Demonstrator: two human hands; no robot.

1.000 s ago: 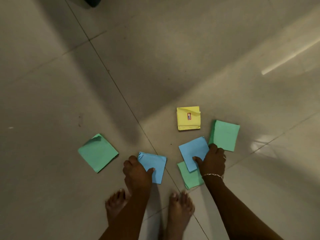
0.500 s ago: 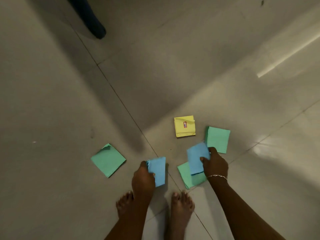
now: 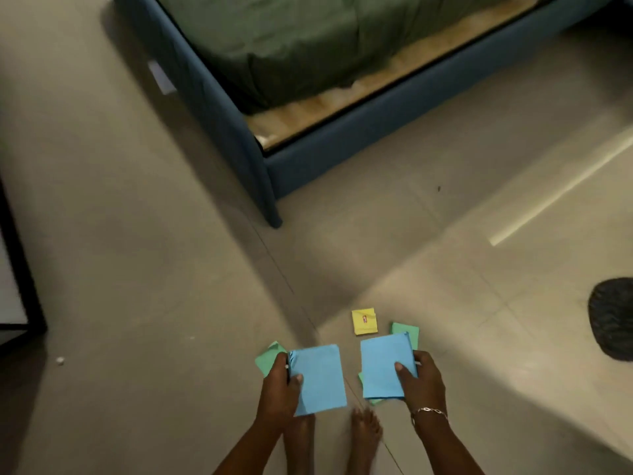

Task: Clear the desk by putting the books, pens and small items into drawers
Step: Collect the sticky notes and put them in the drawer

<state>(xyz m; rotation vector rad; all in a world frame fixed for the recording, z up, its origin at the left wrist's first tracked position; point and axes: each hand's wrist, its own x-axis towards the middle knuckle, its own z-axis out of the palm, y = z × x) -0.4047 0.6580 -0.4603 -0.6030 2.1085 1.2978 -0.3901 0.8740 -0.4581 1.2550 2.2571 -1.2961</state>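
- A blue paper pad (image 3: 320, 378) is gripped at its left edge by the left hand (image 3: 279, 389), with the thumb on top and the fingers curled beneath.
- A second blue paper pad (image 3: 382, 366) is gripped likewise at its right edge by the right hand (image 3: 424, 382).
- Both pads are held above the tiled floor (image 3: 137, 269).
- A yellow pad (image 3: 364, 322) and green pads (image 3: 407, 332) lie on the floor beyond and beneath them.
- Risk: sheets may fan out or slip, since each pad is held by one edge only.
- Risk: the green pads may be overlooked, being partly covered by the held pads.
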